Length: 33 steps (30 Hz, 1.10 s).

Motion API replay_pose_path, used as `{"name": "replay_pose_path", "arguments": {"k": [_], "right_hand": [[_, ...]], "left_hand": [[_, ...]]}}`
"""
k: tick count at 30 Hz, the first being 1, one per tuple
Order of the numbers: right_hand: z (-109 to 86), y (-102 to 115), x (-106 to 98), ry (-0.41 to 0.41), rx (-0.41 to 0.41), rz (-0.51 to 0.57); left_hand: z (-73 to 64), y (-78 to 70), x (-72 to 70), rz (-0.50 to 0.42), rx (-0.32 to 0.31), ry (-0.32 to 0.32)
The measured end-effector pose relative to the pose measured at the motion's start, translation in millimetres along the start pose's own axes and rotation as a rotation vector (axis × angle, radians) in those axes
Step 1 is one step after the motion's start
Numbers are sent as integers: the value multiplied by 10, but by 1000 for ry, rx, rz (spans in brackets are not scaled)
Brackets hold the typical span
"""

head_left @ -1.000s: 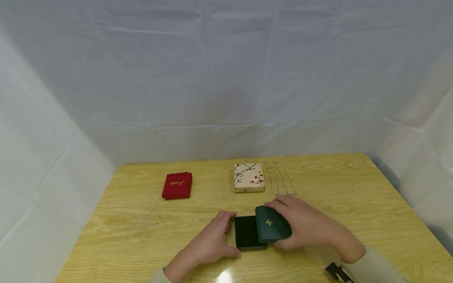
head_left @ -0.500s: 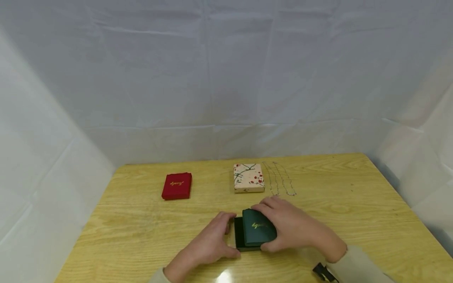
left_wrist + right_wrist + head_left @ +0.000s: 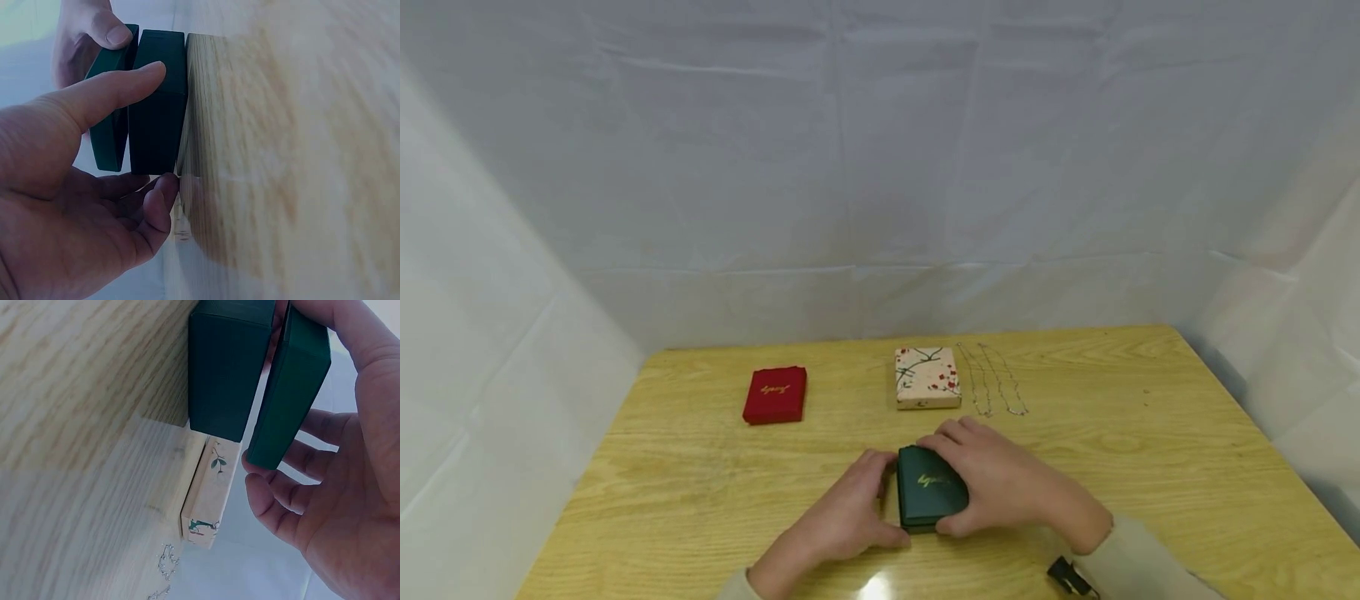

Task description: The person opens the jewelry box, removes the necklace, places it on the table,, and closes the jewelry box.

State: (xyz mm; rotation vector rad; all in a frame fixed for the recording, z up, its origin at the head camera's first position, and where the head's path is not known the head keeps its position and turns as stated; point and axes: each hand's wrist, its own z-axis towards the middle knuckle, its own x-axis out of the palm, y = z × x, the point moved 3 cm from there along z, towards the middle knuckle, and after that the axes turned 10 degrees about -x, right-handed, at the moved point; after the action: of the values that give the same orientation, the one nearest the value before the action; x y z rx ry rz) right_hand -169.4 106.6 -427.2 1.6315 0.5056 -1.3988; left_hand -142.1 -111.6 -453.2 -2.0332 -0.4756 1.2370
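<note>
A dark green jewelry box lid (image 3: 931, 490) with gold lettering lies over its matching box base (image 3: 156, 106). My right hand (image 3: 1000, 479) grips the lid, thumb on the near side and fingers on the far side. Both wrist views show a narrow gap between the lid and the base. On the left, my left hand (image 3: 842, 510) holds the base between thumb and fingers, the thumb (image 3: 134, 84) lying along its near wall. The base stands on the table, and its inside is hidden under the lid.
A red jewelry box (image 3: 777, 395) sits at the left on the wooden table (image 3: 700, 483). Behind the hands are a floral-patterned box (image 3: 927, 379) and, beside it, thin chain necklaces (image 3: 1000, 379). White cloth (image 3: 850, 167) encloses the back and sides.
My right hand has carried the green lid leftward from the base's right side until it lines up over the base. The left hand has stayed in place.
</note>
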Motion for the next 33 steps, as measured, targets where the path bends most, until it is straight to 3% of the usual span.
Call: {"name": "replay_pose_path", "arguments": {"k": [23, 33], "right_hand": [[62, 11, 75, -1, -16, -2], [62, 11, 95, 6, 11, 100]], "left_hand": [[-13, 11, -7, -16, -7, -7], [6, 11, 12, -54, 9, -10]]}}
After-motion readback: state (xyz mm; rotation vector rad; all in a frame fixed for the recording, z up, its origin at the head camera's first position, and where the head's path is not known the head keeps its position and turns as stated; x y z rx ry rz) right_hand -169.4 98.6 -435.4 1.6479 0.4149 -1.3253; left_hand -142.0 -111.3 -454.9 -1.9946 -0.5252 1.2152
